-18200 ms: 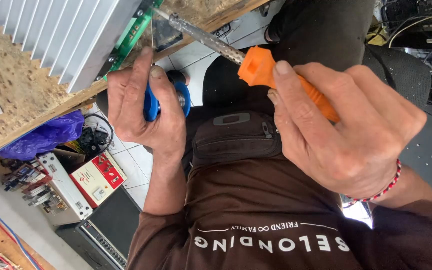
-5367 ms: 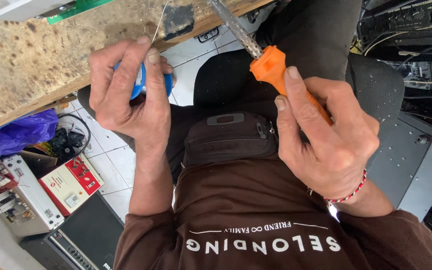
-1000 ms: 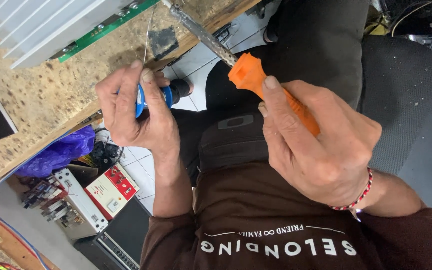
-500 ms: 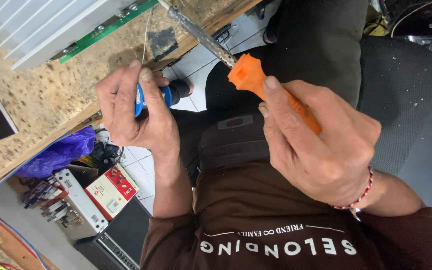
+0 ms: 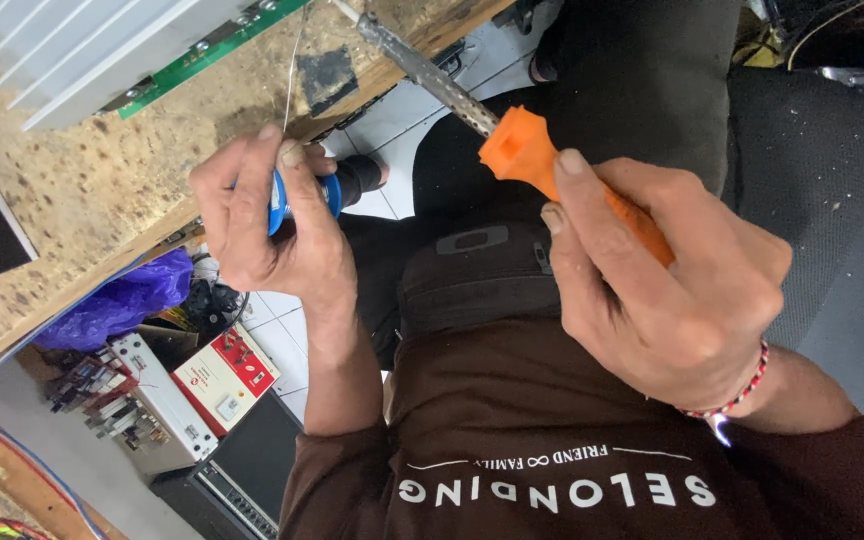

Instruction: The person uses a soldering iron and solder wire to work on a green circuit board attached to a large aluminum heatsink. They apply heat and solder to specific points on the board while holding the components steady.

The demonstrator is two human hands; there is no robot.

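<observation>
My right hand (image 5: 667,290) grips the orange handle of a soldering iron (image 5: 517,150). Its grey metal shaft (image 5: 422,70) slants up to the left, and the tip reaches the top edge of the view beside a green circuit board (image 5: 207,55). My left hand (image 5: 262,225) holds a blue spool of solder (image 5: 282,200). A thin solder wire (image 5: 292,70) runs from my fingertips up toward the board. A white finned metal block (image 5: 82,50) sits on that board on the chipboard bench (image 5: 102,170).
A dark square pad (image 5: 327,80) lies on the bench near its edge. Below the bench are a purple plastic bag (image 5: 127,300), a red and white box (image 5: 227,375), a white device with connectors (image 5: 142,410) and a black unit (image 5: 242,480). A black chair seat (image 5: 812,160) is on the right.
Hardly anything differs over the last second: both hands keep their grip and the iron's shaft stays slanted toward the board. Compared with 5.4 s ago, the board and finned block show more fully.
</observation>
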